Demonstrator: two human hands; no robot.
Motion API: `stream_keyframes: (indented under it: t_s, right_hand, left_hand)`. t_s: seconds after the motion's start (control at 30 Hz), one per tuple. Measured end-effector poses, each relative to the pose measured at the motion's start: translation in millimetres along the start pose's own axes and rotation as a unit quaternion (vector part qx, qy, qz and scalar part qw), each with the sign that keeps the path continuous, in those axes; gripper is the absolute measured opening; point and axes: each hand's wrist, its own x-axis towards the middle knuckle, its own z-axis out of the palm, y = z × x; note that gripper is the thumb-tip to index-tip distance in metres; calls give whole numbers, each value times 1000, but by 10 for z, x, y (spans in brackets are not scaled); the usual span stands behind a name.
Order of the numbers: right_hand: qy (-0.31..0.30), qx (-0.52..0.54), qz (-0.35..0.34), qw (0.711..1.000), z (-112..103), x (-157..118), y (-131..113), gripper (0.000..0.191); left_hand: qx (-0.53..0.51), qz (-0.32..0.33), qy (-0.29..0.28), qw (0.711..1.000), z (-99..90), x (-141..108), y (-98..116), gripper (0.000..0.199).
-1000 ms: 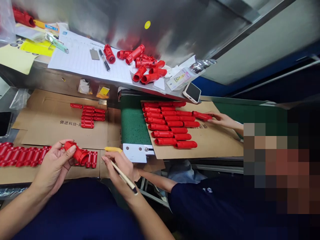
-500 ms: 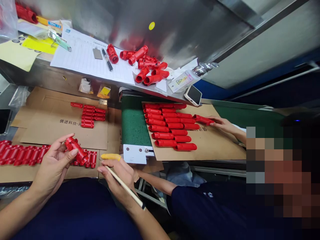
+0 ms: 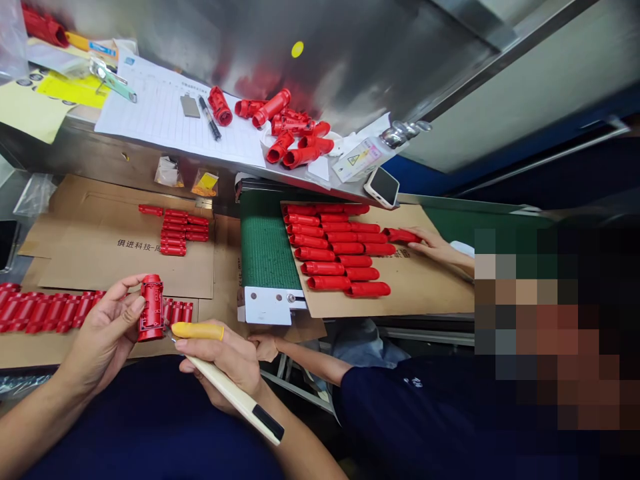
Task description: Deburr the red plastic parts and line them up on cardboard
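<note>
My left hand (image 3: 107, 327) holds a red plastic tubular shell (image 3: 153, 307) roughly upright, thumb and fingers closed on its left side. Its inner ribs and cut-outs face me. In my right hand (image 3: 225, 357) is a cream pen-shaped knife-like tool (image 3: 233, 393) with a black end. A yellow finger cot (image 3: 200, 331) covers that index finger. The tool's thin metal tip sits close to the shell's lower right rim; whether they touch I cannot tell. Behind my left hand, a row of red shells (image 3: 47, 311) lies on cardboard, partly hidden.
Smaller stacked red parts (image 3: 175, 230) lie on a cardboard sheet (image 3: 100, 267). Rightward, a green conveyor belt (image 3: 265, 240) carries cardboard with rows of red shells (image 3: 323, 268). A co-worker's hand (image 3: 433, 247) touches one there. The metal shelf holds papers (image 3: 150, 113), more shells (image 3: 300, 157) and a phone (image 3: 383, 187).
The red shell in my left hand has turned from slanted to upright. My right hand has moved left, bringing the tool's tip to the shell. The co-worker's hand has shifted slightly left.
</note>
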Motion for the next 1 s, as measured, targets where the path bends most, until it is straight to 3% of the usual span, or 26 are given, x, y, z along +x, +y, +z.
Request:
stream_keyframes:
  t_s: [0.17,0.27,0.47,0.73,1.0]
  right_hand:
    - [-32,31,-23,999,31,30,0,21]
    - [-57,26,-44,997,36,31,-9,21]
    - [-76,15,-39,996,12,21,-45,29]
    - [-82,-6,-32,996,9,49,-78,18]
    - [-85,18,-29,996,12,35,-91,20]
  left_hand:
    - [-13,-146,-61,987,36,-35,40,61]
    - [-7,-193,-86,977,49,-51,26,55]
    - [9,-192,-74,979,100,-77,24,57]
    - [7,-203,-72,976,143,-119,47,66]
    - [10,-200,-76,977,151,-117,53,63]
